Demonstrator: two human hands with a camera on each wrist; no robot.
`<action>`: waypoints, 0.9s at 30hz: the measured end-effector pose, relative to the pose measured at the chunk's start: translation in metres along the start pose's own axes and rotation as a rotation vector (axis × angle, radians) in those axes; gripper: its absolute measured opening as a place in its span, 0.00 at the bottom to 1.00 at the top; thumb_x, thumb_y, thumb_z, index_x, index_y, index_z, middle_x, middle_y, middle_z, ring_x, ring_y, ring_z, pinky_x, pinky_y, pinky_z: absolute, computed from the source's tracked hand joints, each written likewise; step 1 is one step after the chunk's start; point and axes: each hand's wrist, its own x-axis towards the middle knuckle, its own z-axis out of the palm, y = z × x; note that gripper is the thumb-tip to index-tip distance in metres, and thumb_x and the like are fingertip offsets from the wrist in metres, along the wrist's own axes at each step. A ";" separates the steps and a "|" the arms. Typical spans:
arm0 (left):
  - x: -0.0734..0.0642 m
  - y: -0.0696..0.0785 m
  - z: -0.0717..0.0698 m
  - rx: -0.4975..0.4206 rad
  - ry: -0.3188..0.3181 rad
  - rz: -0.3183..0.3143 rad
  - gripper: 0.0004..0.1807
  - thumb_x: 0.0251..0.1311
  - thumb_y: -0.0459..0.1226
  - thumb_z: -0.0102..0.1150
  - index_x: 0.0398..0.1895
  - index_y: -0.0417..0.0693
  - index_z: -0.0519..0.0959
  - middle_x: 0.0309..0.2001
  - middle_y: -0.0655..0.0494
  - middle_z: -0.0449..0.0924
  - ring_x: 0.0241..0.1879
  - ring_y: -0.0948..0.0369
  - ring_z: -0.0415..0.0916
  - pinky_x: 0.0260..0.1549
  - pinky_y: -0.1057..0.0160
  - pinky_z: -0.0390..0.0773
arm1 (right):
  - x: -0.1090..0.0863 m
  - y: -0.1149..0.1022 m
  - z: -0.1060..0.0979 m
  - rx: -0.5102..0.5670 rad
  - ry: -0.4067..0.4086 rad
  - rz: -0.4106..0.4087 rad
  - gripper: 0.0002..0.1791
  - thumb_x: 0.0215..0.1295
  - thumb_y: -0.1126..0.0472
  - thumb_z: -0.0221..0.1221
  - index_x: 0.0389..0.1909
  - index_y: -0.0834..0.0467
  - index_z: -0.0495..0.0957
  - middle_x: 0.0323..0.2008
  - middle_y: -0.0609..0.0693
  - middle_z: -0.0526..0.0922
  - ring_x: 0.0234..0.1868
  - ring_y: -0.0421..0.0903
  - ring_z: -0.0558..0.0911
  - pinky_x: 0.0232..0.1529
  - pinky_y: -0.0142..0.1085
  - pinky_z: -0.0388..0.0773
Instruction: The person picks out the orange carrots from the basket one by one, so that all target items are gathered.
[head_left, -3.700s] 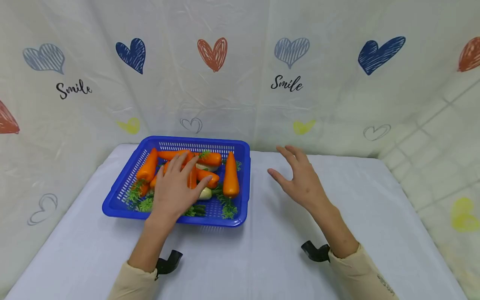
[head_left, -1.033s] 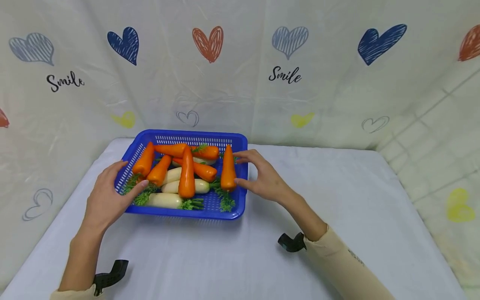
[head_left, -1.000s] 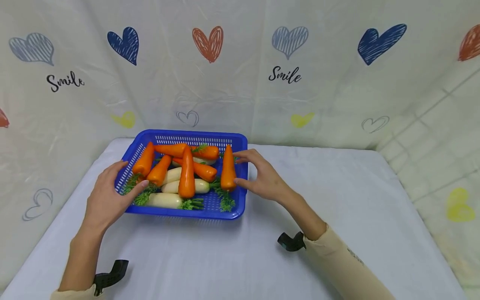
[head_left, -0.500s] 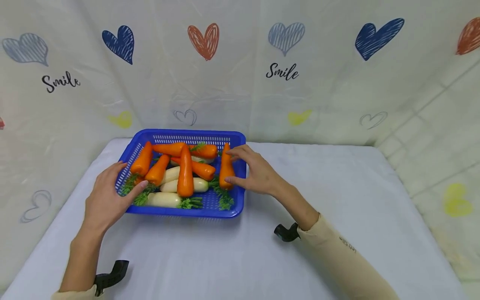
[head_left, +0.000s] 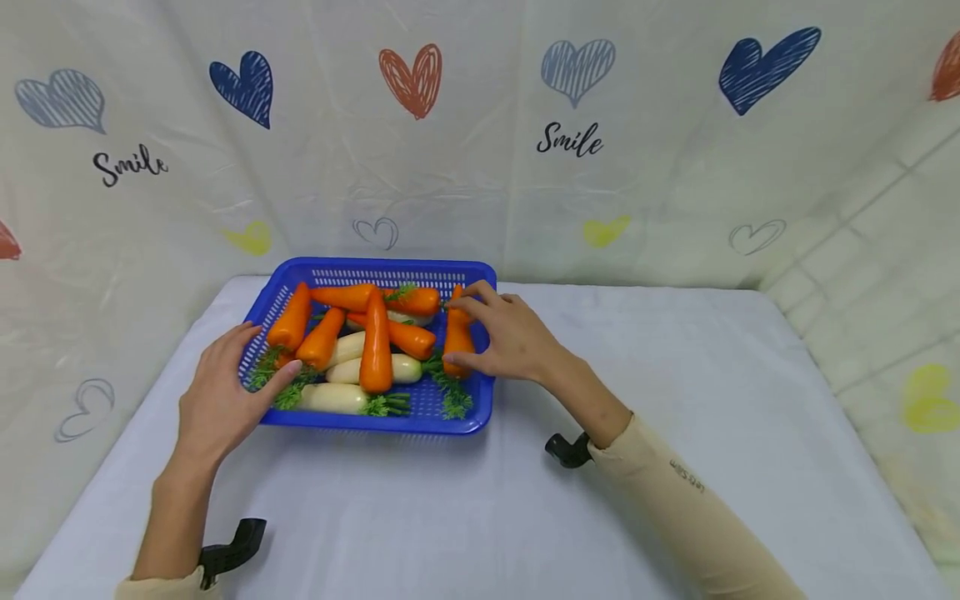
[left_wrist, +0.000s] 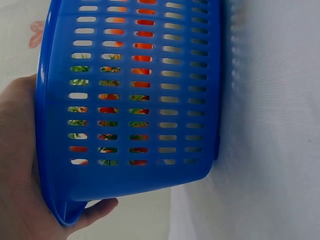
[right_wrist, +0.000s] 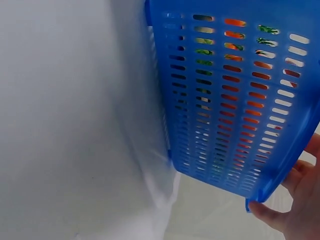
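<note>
In the head view a blue perforated plastic basket holds several orange carrots and white radishes with green tops. My right hand reaches over the right rim, its index finger and thumb bent over the rightmost carrot, which still lies in the basket. In the right wrist view one finger of the right hand lies outside the rim. At the left rim my left hand holds the basket, thumb over the inside. The left wrist view shows a finger past the outer corner.
A white cloth covers the table. Behind it hangs a pale curtain printed with hearts and words, close to the basket's back rim. Black wrist mounts stick out below both forearms.
From reaching over the basket, my left hand went to its left rim and stays there. My right hand moved left from beside the basket, over its right rim, onto the rightmost carrot.
</note>
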 end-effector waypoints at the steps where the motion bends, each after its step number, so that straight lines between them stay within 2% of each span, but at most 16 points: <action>1: 0.000 0.000 0.000 -0.001 0.001 0.002 0.50 0.68 0.66 0.53 0.82 0.45 0.58 0.81 0.36 0.55 0.78 0.36 0.53 0.62 0.18 0.62 | 0.001 0.000 -0.001 -0.016 -0.012 -0.004 0.38 0.63 0.31 0.65 0.69 0.47 0.76 0.67 0.50 0.72 0.54 0.52 0.85 0.75 0.59 0.68; 8: 0.000 0.002 0.000 0.001 0.006 -0.004 0.50 0.68 0.67 0.53 0.82 0.45 0.59 0.81 0.36 0.55 0.78 0.35 0.53 0.62 0.18 0.62 | 0.007 -0.004 -0.001 -0.054 -0.120 -0.024 0.39 0.61 0.26 0.62 0.68 0.43 0.78 0.67 0.47 0.73 0.60 0.50 0.82 0.77 0.63 0.62; 13: -0.001 0.001 0.002 0.008 0.009 -0.008 0.49 0.68 0.67 0.52 0.82 0.45 0.59 0.81 0.37 0.55 0.78 0.36 0.53 0.62 0.18 0.63 | 0.011 -0.009 -0.001 -0.081 -0.187 -0.017 0.38 0.58 0.25 0.63 0.66 0.40 0.80 0.69 0.45 0.73 0.64 0.50 0.79 0.76 0.62 0.62; 18: -0.003 0.000 0.004 0.009 0.008 -0.011 0.49 0.68 0.67 0.52 0.81 0.46 0.61 0.81 0.38 0.55 0.78 0.36 0.53 0.61 0.18 0.63 | 0.016 -0.016 -0.002 -0.103 -0.244 0.003 0.37 0.56 0.27 0.67 0.64 0.39 0.80 0.75 0.48 0.68 0.69 0.56 0.76 0.79 0.67 0.55; 21: -0.003 0.000 0.005 0.004 0.004 -0.007 0.49 0.68 0.67 0.53 0.81 0.45 0.61 0.81 0.38 0.55 0.78 0.36 0.53 0.60 0.18 0.64 | 0.017 -0.019 -0.003 -0.120 -0.268 0.028 0.38 0.54 0.29 0.70 0.65 0.38 0.79 0.77 0.50 0.64 0.68 0.60 0.78 0.79 0.70 0.51; 27: -0.002 0.001 0.004 0.006 0.027 0.003 0.47 0.68 0.66 0.53 0.80 0.45 0.63 0.81 0.38 0.56 0.77 0.35 0.55 0.59 0.18 0.65 | 0.018 -0.023 -0.005 -0.093 -0.269 0.082 0.46 0.48 0.30 0.75 0.69 0.42 0.76 0.72 0.58 0.62 0.59 0.62 0.81 0.76 0.63 0.60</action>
